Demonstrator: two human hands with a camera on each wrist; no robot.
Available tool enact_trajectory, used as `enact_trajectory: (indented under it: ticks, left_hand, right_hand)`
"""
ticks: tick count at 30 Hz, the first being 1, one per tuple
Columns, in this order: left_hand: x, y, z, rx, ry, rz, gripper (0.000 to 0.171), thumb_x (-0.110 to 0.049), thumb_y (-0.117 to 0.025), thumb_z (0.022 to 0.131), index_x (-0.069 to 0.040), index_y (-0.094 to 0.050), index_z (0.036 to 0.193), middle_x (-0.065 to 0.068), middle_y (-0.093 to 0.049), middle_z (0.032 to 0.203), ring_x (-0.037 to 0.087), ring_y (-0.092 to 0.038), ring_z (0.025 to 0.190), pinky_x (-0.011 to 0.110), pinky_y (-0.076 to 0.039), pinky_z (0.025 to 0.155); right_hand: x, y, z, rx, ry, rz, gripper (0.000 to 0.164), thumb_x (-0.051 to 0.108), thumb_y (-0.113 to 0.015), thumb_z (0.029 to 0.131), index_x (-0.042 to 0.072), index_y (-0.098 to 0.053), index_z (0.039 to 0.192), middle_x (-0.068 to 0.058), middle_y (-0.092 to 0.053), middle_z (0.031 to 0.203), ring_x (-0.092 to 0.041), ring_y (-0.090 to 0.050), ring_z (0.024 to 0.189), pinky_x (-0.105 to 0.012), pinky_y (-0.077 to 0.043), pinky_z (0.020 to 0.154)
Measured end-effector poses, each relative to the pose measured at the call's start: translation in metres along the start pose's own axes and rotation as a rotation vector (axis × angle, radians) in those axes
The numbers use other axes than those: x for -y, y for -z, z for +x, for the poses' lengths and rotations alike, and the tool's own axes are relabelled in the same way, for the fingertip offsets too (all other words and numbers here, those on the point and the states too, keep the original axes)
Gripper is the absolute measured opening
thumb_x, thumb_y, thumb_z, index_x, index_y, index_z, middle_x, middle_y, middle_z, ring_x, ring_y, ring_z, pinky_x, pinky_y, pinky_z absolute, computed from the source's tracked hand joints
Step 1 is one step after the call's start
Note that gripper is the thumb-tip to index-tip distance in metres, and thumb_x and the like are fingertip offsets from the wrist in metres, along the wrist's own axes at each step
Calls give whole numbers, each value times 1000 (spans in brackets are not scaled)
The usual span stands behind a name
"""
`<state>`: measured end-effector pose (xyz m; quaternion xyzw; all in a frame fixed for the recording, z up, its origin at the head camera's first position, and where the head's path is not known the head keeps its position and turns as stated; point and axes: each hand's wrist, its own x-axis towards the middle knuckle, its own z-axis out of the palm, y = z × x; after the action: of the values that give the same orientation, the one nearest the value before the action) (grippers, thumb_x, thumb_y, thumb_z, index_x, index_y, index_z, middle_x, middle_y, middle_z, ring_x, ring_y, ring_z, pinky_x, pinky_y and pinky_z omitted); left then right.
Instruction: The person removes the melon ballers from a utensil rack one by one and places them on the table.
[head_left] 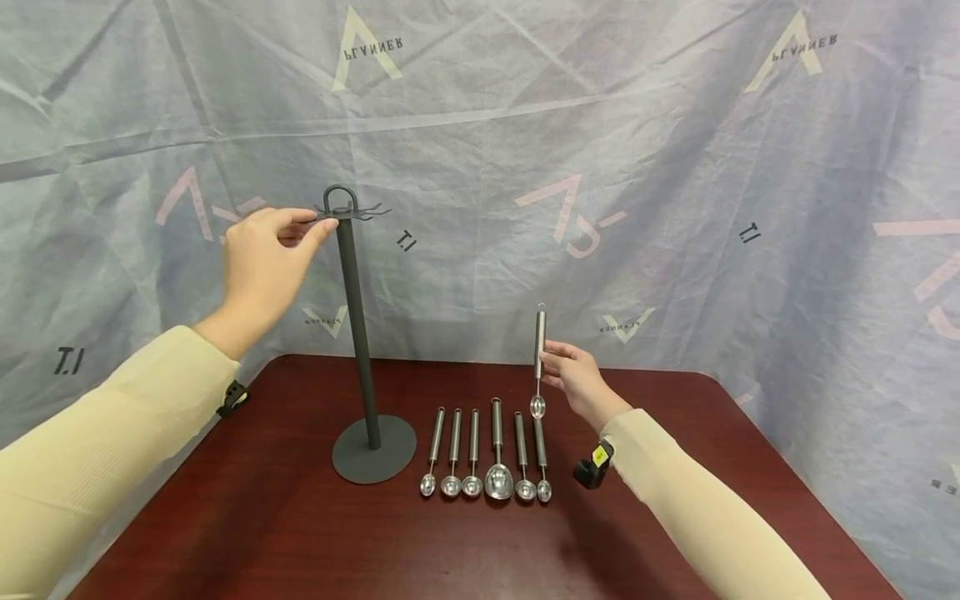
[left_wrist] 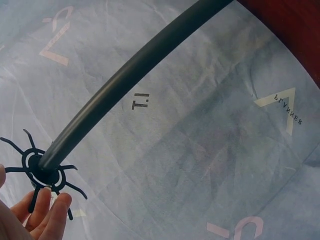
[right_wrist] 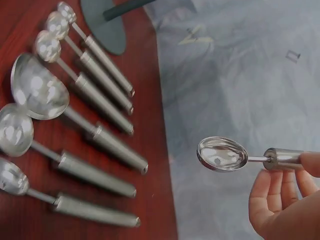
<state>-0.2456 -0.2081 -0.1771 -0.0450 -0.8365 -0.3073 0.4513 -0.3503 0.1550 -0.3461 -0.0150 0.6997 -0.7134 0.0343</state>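
Note:
A dark grey utensil stand rises from a round base, with a loop and curved hooks at its top. My left hand pinches the edge of that hook ring between thumb and fingers. My right hand holds a small stainless steel spoon by its handle, upright above the table, hanging ring at the top and bowl down. In the right wrist view the spoon's oval bowl faces the camera, and the fingers partly cover the handle.
Several similar steel utensils lie in a row right of the stand's base, including a larger ladle, bowls toward me. The dark red table has rounded far corners. A grey printed cloth hangs behind it.

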Motion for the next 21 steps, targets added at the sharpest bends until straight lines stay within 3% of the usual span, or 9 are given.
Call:
enact_trajectory:
  ticks: [9,17,21]
  left_hand:
    - [1,-2,0,-16,-10,9,42,-45,-67,90,-10,-74,110,13,-72,101,24,-68,87,12,-42,72]
    - [0,-1,-2,0,-26,16,42,-42,-66,91,-6,-73,112,16,-72,101,28,-68,90,23,-45,75]
    - [0,-1,-2,-6,-28,18,42,-42,-66,91,-6,-73,111,15,-72,100,28,-68,89,21,-44,75]
  right_hand:
    - [-31,28,-2,-18,-50,-124,43,12,-53,100,-1,-46,140,-5,-57,113,-16,-55,95,-38,-52,96]
    - [-54,39,-7,-54,-88,-156,43,9,-54,99,-5,-46,138,-8,-58,111,-16,-56,89,-38,-56,88]
    - [-63,43,-9,-53,-105,-184,43,9,-54,98,-7,-46,137,-12,-58,113,-17,-57,84,-33,-57,80]
